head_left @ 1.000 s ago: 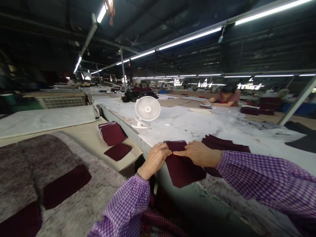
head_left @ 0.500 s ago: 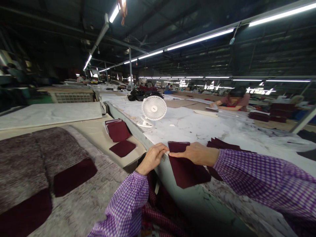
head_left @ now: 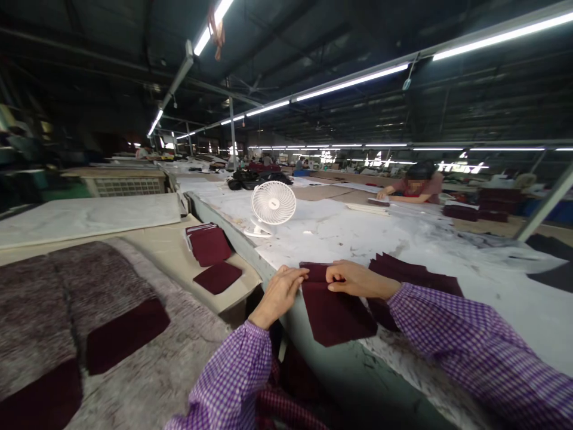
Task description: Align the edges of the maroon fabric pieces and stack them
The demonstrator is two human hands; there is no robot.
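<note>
A dark red fabric piece (head_left: 338,316) lies over the edge of the white-covered table, with a folded strip along its top. My left hand (head_left: 280,294) touches the strip's left end, its fingers pressed together. On the strip's right part is my right hand (head_left: 358,279), thumb and index finger bent in a pinch on the fabric. More dark red pieces (head_left: 416,275) are fanned out beside and partly behind my right forearm.
A white fan (head_left: 273,203) stands on the white-covered table (head_left: 322,230). To the left, a stack of dark red pieces (head_left: 209,243) and a single piece (head_left: 218,278) lie on a beige surface. Mottled fabric (head_left: 134,382) fills the lower left. Across the table a person (head_left: 421,184) leans over.
My right hand has gone from a pointing finger at the strip's left end to a pinch farther right. My left fingers have moved onto the strip's left end. The view has shifted slightly.
</note>
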